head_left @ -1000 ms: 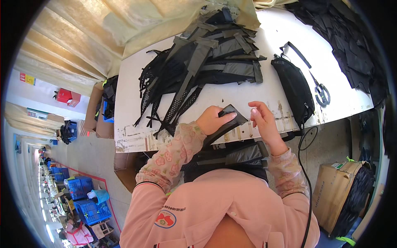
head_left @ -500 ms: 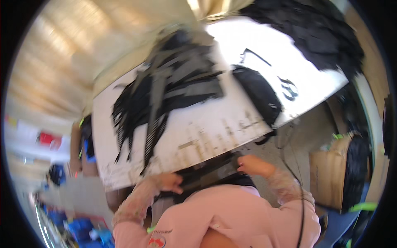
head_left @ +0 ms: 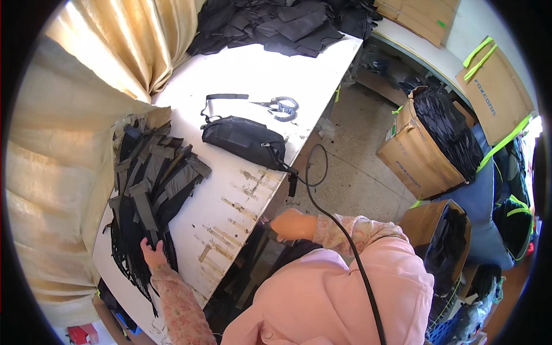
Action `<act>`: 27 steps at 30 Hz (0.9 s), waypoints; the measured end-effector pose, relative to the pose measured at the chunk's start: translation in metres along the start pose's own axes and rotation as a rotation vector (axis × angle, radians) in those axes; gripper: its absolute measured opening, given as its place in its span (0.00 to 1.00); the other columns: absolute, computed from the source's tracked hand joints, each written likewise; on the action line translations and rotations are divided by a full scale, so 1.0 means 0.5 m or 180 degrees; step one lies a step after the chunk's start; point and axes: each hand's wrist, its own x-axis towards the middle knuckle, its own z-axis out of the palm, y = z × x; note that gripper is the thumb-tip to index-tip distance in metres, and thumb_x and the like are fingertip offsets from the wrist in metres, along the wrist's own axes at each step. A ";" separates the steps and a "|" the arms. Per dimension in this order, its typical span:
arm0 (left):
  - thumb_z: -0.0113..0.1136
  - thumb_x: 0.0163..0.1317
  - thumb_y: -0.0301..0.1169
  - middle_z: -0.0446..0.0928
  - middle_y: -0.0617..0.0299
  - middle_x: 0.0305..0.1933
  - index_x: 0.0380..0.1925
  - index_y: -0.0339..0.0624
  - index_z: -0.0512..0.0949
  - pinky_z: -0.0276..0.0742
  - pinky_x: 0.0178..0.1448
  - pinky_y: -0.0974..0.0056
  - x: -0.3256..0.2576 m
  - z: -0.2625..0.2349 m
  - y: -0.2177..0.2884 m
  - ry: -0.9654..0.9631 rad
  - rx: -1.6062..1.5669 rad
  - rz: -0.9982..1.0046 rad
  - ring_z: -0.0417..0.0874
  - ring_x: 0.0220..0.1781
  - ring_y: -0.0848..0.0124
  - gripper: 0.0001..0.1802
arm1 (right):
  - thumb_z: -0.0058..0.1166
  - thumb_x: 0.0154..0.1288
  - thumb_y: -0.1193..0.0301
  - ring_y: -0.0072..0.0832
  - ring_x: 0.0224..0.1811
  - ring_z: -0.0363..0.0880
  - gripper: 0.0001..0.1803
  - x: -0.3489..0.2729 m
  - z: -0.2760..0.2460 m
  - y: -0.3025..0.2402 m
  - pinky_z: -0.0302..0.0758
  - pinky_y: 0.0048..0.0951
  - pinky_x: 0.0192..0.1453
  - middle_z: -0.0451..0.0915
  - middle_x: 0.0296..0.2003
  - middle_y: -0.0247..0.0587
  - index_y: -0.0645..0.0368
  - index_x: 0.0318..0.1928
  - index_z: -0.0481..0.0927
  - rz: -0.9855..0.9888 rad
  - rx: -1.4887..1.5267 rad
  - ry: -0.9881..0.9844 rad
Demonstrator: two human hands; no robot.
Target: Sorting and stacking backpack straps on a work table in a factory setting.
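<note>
Currently the left hand (head_left: 153,253) rests, fingers spread, on the pile of black mesh and grey strap pieces (head_left: 150,190) at the white table's (head_left: 253,69) near-left end. Lift one piece cleanly; avoid dragging neighbours. Right hand (head_left: 292,224) sits below the table edge, apparently closed on dark fabric (head_left: 253,259), though this is unclear.

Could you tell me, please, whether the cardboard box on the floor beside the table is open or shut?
Open: the cardboard box has its flaps up and black fabric pieces piled above its rim.
</note>
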 end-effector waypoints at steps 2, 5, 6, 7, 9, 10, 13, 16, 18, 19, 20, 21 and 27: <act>0.71 0.49 0.33 0.78 0.54 0.41 0.54 0.38 0.71 0.74 0.51 0.61 -0.020 -0.011 0.032 -0.0049 -0.0067 -0.0068 0.78 0.43 0.61 0.31 | 0.63 0.55 0.59 0.46 0.32 0.82 0.17 0.002 -0.022 -0.015 0.78 0.43 0.35 0.82 0.28 0.46 0.60 0.37 0.81 0.0058 0.0177 0.0908; 0.66 0.52 0.26 0.78 0.58 0.42 0.51 0.34 0.73 0.74 0.51 0.62 -0.057 -0.054 0.072 0.0049 -0.1301 0.0823 0.77 0.44 0.68 0.24 | 0.62 0.58 0.59 0.47 0.43 0.79 0.23 0.035 -0.083 -0.060 0.76 0.42 0.46 0.79 0.38 0.48 0.59 0.49 0.75 -0.0471 0.1188 0.1748; 0.66 0.53 0.27 0.78 0.59 0.42 0.48 0.34 0.74 0.73 0.50 0.63 -0.084 -0.074 0.147 -0.0180 -0.1061 0.1025 0.77 0.43 0.69 0.22 | 0.62 0.58 0.59 0.47 0.43 0.79 0.23 0.047 -0.099 -0.063 0.76 0.42 0.46 0.79 0.38 0.48 0.59 0.49 0.75 -0.0507 0.1164 0.1731; 0.66 0.53 0.27 0.78 0.59 0.41 0.45 0.34 0.75 0.74 0.49 0.65 -0.112 -0.104 0.200 -0.0908 -0.1555 0.0767 0.77 0.42 0.69 0.20 | 0.62 0.58 0.59 0.47 0.47 0.76 0.25 0.062 -0.118 -0.074 0.74 0.41 0.50 0.76 0.43 0.49 0.58 0.51 0.72 -0.0627 0.1347 0.2434; 0.68 0.52 0.26 0.77 0.60 0.37 0.43 0.33 0.76 0.74 0.45 0.67 -0.156 -0.132 0.253 -0.1789 -0.1812 0.1089 0.78 0.38 0.71 0.18 | 0.63 0.58 0.61 0.47 0.55 0.71 0.29 0.085 -0.160 -0.100 0.70 0.39 0.58 0.71 0.52 0.49 0.57 0.57 0.67 -0.0889 0.1558 0.3329; 0.68 0.51 0.25 0.77 0.60 0.36 0.43 0.34 0.76 0.74 0.44 0.67 -0.177 -0.139 0.270 -0.2072 -0.1985 0.1109 0.78 0.38 0.71 0.18 | 0.63 0.58 0.61 0.47 0.55 0.71 0.29 0.103 -0.170 -0.106 0.70 0.39 0.58 0.71 0.52 0.49 0.57 0.57 0.67 -0.0999 0.1533 0.3286; 0.68 0.51 0.22 0.77 0.60 0.38 0.44 0.33 0.76 0.73 0.47 0.67 -0.208 -0.147 0.268 -0.2912 -0.1861 0.1113 0.78 0.40 0.71 0.19 | 0.61 0.59 0.69 0.41 0.43 0.77 0.26 0.149 -0.180 -0.127 0.75 0.36 0.49 0.76 0.44 0.48 0.58 0.56 0.67 -0.1064 0.2868 0.2560; 0.65 0.52 0.19 0.76 0.58 0.39 0.45 0.34 0.77 0.72 0.48 0.67 -0.229 -0.156 0.275 -0.3149 -0.2020 0.0899 0.77 0.41 0.70 0.18 | 0.62 0.60 0.69 0.34 0.42 0.79 0.25 0.184 -0.137 -0.121 0.75 0.36 0.47 0.77 0.41 0.44 0.58 0.55 0.68 -0.0766 0.3237 0.1613; 0.66 0.52 0.18 0.74 0.63 0.37 0.43 0.33 0.77 0.71 0.48 0.69 -0.238 -0.152 0.266 -0.2939 -0.1891 0.0865 0.76 0.42 0.72 0.17 | 0.61 0.60 0.70 0.34 0.42 0.78 0.23 0.190 -0.106 -0.117 0.74 0.34 0.47 0.77 0.39 0.44 0.59 0.54 0.68 -0.0891 0.2931 0.1951; 0.66 0.52 0.18 0.74 0.63 0.37 0.43 0.33 0.77 0.71 0.48 0.69 -0.238 -0.151 0.264 -0.2926 -0.1902 0.0861 0.76 0.42 0.72 0.17 | 0.60 0.60 0.68 0.40 0.42 0.77 0.23 0.188 -0.101 -0.112 0.74 0.36 0.48 0.77 0.40 0.47 0.58 0.54 0.69 -0.0811 0.2165 0.2612; 0.65 0.52 0.18 0.74 0.63 0.36 0.43 0.34 0.78 0.70 0.47 0.69 -0.238 -0.151 0.260 -0.2930 -0.2005 0.0991 0.75 0.41 0.72 0.16 | 0.60 0.60 0.67 0.45 0.43 0.76 0.23 0.187 -0.092 -0.105 0.73 0.37 0.49 0.76 0.41 0.51 0.57 0.54 0.69 -0.0716 0.1370 0.3231; 0.65 0.52 0.18 0.73 0.62 0.35 0.42 0.34 0.78 0.70 0.46 0.68 -0.238 -0.152 0.254 -0.2939 -0.2107 0.1116 0.75 0.41 0.72 0.16 | 0.60 0.61 0.65 0.44 0.45 0.76 0.23 0.199 -0.073 -0.089 0.72 0.37 0.52 0.77 0.41 0.50 0.56 0.54 0.70 -0.0709 0.1783 0.3097; 0.67 0.53 0.21 0.74 0.59 0.36 0.49 0.36 0.76 0.69 0.50 0.67 -0.223 -0.158 0.241 -0.3182 -0.1878 0.1502 0.75 0.43 0.68 0.21 | 0.59 0.63 0.68 0.22 0.38 0.74 0.21 0.185 -0.078 -0.067 0.74 0.25 0.40 0.77 0.36 0.35 0.56 0.54 0.69 -0.0555 0.3855 0.1208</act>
